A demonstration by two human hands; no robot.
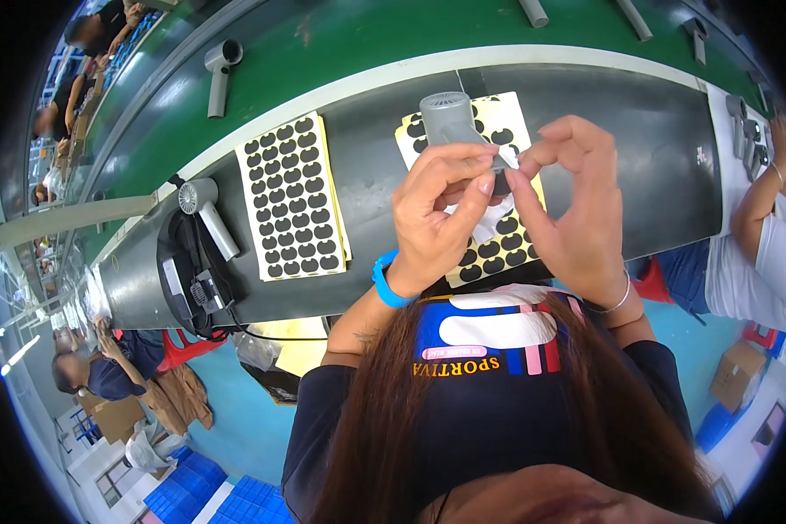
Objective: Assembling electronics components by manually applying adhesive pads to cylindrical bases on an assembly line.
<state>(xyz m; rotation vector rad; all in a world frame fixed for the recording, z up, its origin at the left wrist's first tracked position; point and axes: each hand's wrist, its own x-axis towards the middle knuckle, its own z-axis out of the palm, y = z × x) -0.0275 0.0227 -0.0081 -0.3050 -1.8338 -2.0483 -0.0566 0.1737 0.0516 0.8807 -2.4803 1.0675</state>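
My left hand [443, 210] and my right hand [576, 205] come together in front of my chest, fingertips almost touching. Both are closed in a pinch around a small white piece [508, 157], whose exact kind I cannot tell. A grey hair dryer [448, 115] lies just beyond my left fingers, its vented round end facing up. Below my fingers is more crumpled white material [491, 224], partly hidden by them. Under all this lies a yellow-edged sheet of black rounded stickers [489, 269].
Left of my hands is another stack of black sticker sheets [293, 201]. Further left, a grey hair dryer [210, 214] leans by a black strapped device [183, 271] with a cable. More dryers lie on the green conveyor [341, 79]. A co-worker's arm [760, 188] is at right.
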